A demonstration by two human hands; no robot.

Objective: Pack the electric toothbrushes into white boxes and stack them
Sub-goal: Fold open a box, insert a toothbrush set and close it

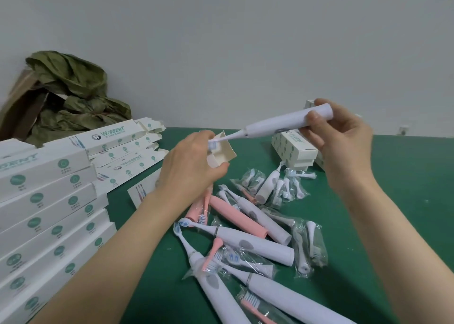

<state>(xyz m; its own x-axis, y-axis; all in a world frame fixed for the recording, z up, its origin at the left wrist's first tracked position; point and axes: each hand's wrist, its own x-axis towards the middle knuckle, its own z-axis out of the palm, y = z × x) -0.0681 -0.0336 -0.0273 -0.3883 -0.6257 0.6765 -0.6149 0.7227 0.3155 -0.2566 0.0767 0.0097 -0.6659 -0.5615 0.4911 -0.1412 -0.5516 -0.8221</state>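
Above the green table [383,225], the right hand [344,142] pinches the thick end of a white toothbrush [282,124] between thumb and fingertips. The brush is tilted, its bristled head pointing down and left. That head sits right at the open mouth of a white box [222,153], whose end flaps stand spread. The left hand [189,163] grips this box from the side, fingers curled round it and thumb underneath; most of the box is hidden behind the hand. Below both hands, on the table, lies a loose heap of brushes: a pink brush [235,219] lying diagonally, a white brush [255,246] crossing just beside it, and more white ones toward the near edge, some overlapping. Mixed among them are clear bags of spare heads [310,246], white and pink, a few touching the handles. Along the left side, a tall stack of boxes [49,201] with green round marks rises in slanted layers. Behind it lies a second pile [122,149] with its end flaps open. Past the right hand, a few more boxes [294,148] sit stacked near the far edge of the table. At the far left corner, a crumpled green bag [73,95] leans against the pale wall [245,41].
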